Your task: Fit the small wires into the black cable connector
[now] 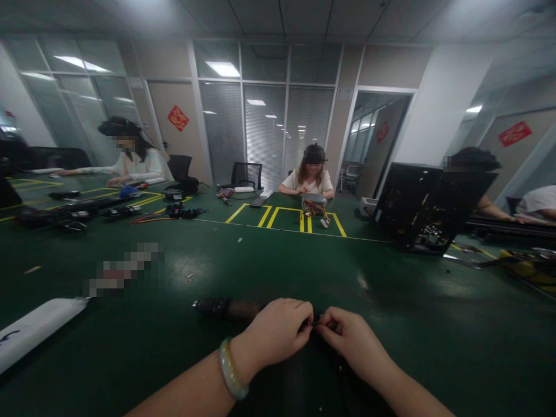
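Observation:
My left hand (278, 330), with a pale green bangle on the wrist, is closed in a pinch at the near edge of the green table (269, 255). My right hand (347, 336) pinches against it, fingertips meeting. Between them is a small dark part, too small to name. Just behind my left hand lies a dark cylindrical tool (228, 308) on the table.
A white flat object (39, 327) lies near left. An open black computer case (419, 208) stands at the right. Cables and dark parts (87, 211) cover the far left. A power supply with wires (313, 204) sits before a person across the table; other people sit left and right.

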The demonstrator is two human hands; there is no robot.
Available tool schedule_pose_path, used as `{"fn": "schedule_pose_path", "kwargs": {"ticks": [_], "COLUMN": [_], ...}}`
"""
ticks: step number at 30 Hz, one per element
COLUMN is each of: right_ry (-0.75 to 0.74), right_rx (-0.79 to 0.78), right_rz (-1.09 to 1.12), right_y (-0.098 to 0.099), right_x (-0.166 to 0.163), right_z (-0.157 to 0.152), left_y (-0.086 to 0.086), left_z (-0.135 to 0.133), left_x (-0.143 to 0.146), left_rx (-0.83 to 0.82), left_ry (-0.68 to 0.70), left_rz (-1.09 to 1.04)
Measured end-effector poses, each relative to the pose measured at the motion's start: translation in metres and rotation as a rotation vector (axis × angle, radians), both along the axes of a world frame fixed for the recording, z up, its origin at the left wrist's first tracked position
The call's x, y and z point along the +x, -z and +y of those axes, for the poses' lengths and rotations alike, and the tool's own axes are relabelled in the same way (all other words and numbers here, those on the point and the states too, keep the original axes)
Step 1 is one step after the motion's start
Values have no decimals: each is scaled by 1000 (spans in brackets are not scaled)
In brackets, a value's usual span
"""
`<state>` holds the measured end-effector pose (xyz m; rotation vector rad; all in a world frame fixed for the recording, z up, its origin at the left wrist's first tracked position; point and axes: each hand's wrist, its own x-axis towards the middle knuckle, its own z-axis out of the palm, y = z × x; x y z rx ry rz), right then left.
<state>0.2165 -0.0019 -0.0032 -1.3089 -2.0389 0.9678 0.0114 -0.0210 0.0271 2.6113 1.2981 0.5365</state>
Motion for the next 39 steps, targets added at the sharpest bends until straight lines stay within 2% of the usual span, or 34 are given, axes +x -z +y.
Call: {"fn": "schedule_pose_path", "kwargs": {"ticks": [9,22,29,39], "right_ry": [0,1,16,0], "right_rx": [-52,17,80,50], "right_rz": [0,-55,-56,-49], "right_y": [3,-5,-3,-3], "right_x": [1,0,-1,-2], "right_z": [0,-2,0,-1], "left_y": [3,2,3,2], "left_z": [1,3,1,2], "left_x": [0,-1,-1,0], "left_rx": [11,13,6,-7], "left_ry": [-1,0,-17,-1], "left_rz": [7,76,16,-7]}}
